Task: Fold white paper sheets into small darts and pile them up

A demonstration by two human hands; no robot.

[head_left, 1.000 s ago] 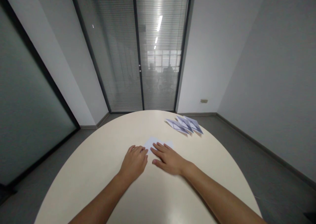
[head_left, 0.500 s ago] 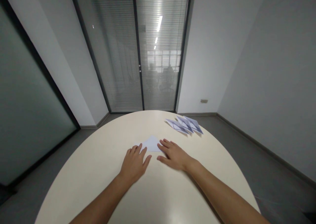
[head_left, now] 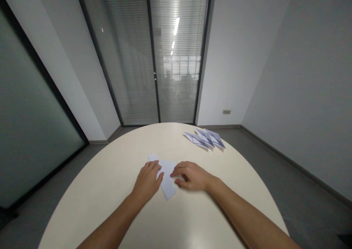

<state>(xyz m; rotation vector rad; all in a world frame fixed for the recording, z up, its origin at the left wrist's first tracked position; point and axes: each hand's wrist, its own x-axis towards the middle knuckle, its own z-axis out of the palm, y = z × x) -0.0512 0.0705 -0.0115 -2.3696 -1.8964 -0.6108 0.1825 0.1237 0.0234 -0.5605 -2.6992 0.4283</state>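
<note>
A folded piece of white paper (head_left: 168, 185) lies slantwise on the round cream table (head_left: 110, 205), between my two hands. One narrow end points toward me, the other away to the left. My left hand (head_left: 147, 179) rests over the paper's left side, fingers laid on it and thumb spread apart, touching its surface. At the right edge is my right hand (head_left: 191, 175), its fingers bent and a gap left between them and the thumb. The fingertips reach the paper's edge, but I see no grip on it. Part of the sheet is hidden under my left fingers.
Several folded paper pieces (head_left: 206, 138) overlap near the table's far right edge. Beyond the table stand a glass partition with blinds (head_left: 176, 95) and a white wall (head_left: 236, 58) with a socket plate (head_left: 226, 112).
The paper has turned from a triangle pointing away to a slanted strip with one end toward me. My right fingers have curled in, and my left fingers have moved closer together.
</note>
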